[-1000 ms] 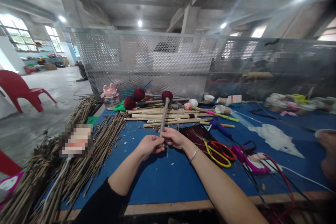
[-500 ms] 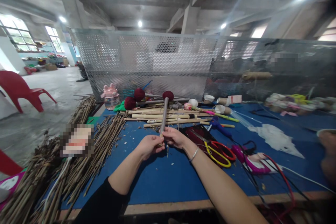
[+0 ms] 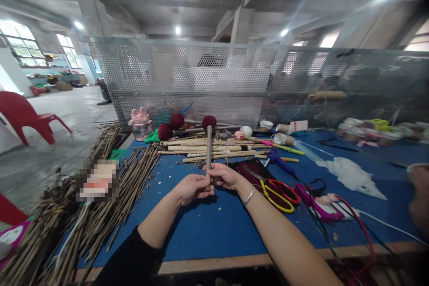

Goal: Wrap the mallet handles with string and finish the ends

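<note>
Both hands grip the near end of a grey stick with a dark red ball head point(image 3: 209, 143), held above the blue table and pointing away from me. My left hand point(image 3: 195, 187) pinches its lower end between thumb and fingers. Just above it on the right side, my right hand point(image 3: 224, 176) closes thumb and fingers round the stick. Beyond lie pale bamboo sticks point(image 3: 208, 148) and two similar dark red balls, one a dark red ball point(image 3: 177, 121) at the back. To the right, scissors point(image 3: 275, 194) with red and yellow handles rest partly on a dark red cloth point(image 3: 250, 174).
Bundles of thin dry twigs point(image 3: 124, 192) cover the left side. A blue glue gun point(image 3: 278, 161), a purple-and-white power strip point(image 3: 323, 205) with cords and a crumpled plastic bag point(image 3: 355, 176) lie right. A pink-lidded bottle point(image 3: 140, 124) stands before a perforated metal screen point(image 3: 201, 80). Another person's hand point(image 3: 418, 192) shows at far right.
The stick has swung slightly, its red ball end shifting a little left so it stands more upright in view. Both hands keep hold, with only small finger movement.
</note>
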A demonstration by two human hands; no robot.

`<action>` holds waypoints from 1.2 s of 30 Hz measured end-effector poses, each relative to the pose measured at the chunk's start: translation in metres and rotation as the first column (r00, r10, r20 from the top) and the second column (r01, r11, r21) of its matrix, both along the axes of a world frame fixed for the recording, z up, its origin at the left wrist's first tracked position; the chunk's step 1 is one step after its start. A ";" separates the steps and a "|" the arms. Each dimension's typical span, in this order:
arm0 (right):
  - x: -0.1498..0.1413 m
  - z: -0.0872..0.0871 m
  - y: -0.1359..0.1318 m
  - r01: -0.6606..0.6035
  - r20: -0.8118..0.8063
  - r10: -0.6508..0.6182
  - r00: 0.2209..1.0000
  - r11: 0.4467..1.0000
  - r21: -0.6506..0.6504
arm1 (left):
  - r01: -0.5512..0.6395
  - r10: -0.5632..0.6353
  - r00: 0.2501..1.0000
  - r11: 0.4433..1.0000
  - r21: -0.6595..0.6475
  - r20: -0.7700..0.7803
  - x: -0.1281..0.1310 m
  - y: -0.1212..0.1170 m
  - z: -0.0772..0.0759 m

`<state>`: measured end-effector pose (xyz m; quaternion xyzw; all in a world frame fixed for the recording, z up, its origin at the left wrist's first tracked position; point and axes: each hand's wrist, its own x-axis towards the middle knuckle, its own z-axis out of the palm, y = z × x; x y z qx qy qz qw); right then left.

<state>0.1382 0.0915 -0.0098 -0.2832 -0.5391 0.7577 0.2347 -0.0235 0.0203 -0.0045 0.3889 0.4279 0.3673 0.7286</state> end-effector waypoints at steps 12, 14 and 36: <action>-0.005 -0.001 -0.004 0.001 0.047 -0.002 0.999 0.999 0.032 | -0.054 0.067 0.989 0.994 0.099 -0.133 0.000 0.000 -0.001; -0.002 0.000 -0.003 -0.021 0.031 0.021 0.999 1.000 0.010 | -0.009 0.013 0.998 0.998 0.061 -0.058 -0.001 -0.001 0.002; -0.024 0.000 -0.013 0.054 0.141 -0.097 0.985 0.959 0.279 | -0.230 0.351 0.837 0.922 0.312 -0.420 -0.015 0.014 -0.007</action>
